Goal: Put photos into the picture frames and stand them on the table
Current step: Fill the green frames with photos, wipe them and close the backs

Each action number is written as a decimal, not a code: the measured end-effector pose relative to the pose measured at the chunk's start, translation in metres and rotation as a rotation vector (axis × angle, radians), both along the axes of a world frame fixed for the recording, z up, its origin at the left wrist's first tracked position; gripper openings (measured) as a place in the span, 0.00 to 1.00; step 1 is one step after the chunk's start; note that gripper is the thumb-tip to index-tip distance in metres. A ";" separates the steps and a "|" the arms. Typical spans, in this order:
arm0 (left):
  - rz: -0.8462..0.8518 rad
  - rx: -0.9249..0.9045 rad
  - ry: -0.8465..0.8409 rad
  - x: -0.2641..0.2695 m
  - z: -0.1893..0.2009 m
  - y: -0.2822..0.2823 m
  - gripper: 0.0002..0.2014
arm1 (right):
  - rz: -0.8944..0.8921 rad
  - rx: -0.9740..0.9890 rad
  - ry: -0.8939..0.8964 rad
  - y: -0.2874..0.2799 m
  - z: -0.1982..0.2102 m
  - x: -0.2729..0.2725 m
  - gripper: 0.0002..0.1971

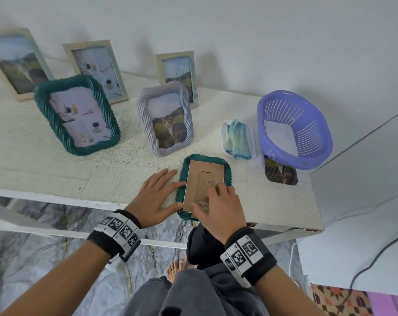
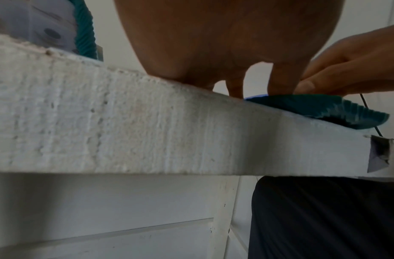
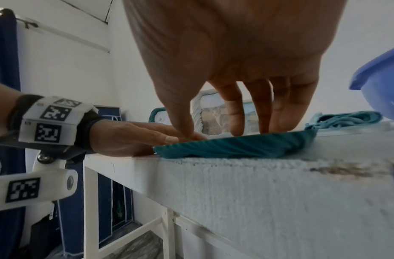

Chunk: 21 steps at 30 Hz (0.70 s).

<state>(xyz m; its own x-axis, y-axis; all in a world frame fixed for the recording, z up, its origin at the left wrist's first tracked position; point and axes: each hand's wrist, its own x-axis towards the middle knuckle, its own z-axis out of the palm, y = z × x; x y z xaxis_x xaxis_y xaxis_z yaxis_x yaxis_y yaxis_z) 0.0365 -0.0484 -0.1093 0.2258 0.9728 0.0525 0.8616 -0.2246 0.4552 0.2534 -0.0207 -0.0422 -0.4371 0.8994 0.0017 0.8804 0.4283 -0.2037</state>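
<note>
**Green frame face down at the table edge, both hands on it**

Closest in: a small green frame (image 1: 226, 176) lies face down right at the front edge of the table (image 1: 56, 169), brown backing (image 1: 205, 185) up. Left hand (image 1: 157, 197) is flat with fingers spread, touching the frame's left rim. Right hand (image 1: 218, 208) has its fingertips (image 3: 236, 126) pressed down on the backing, fingers bent a bit, not gripping anything.

Just past that, a loose cat photo (image 1: 281, 173) sits partly under a purple basket (image 1: 293, 128), with a cloth (image 1: 238, 139) in a tray beside it.

Further back, a big green frame (image 1: 76, 115) and a grey frame (image 1: 166, 117) stand with photos in. Three plain frames (image 1: 177, 76) line the wall.
</note>
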 end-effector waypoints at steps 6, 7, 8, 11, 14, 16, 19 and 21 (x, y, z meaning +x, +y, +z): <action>-0.010 0.031 0.037 0.001 0.001 -0.002 0.32 | -0.070 -0.042 -0.006 0.002 0.003 -0.016 0.31; -0.009 0.035 0.041 0.001 0.001 -0.002 0.32 | -0.074 -0.074 -0.002 0.002 0.005 -0.017 0.30; -0.008 0.038 0.047 0.001 0.001 -0.002 0.32 | -0.079 -0.103 0.016 0.003 0.009 -0.017 0.27; -0.005 0.045 0.066 0.002 0.000 -0.002 0.31 | -0.107 -0.180 0.154 0.007 0.023 -0.012 0.21; 0.000 0.062 0.076 0.002 -0.001 -0.002 0.30 | -0.154 -0.255 0.343 0.011 0.032 0.001 0.15; 0.002 0.069 0.071 0.003 -0.002 -0.002 0.30 | -0.212 -0.330 0.486 0.014 0.035 0.014 0.12; 0.005 0.081 0.074 0.002 -0.002 -0.003 0.30 | -0.369 -0.509 0.799 0.017 0.037 0.034 0.12; 0.005 0.085 0.072 0.002 -0.003 -0.003 0.30 | -0.453 -0.621 1.030 0.017 0.038 0.047 0.14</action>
<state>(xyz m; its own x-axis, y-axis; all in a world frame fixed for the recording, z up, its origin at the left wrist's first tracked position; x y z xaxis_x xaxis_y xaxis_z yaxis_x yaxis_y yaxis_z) 0.0385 -0.0510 -0.1120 0.2270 0.9666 0.1186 0.8924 -0.2553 0.3720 0.3001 -0.0038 -0.0047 -0.1409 0.9382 -0.3163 0.2400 -0.2776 -0.9303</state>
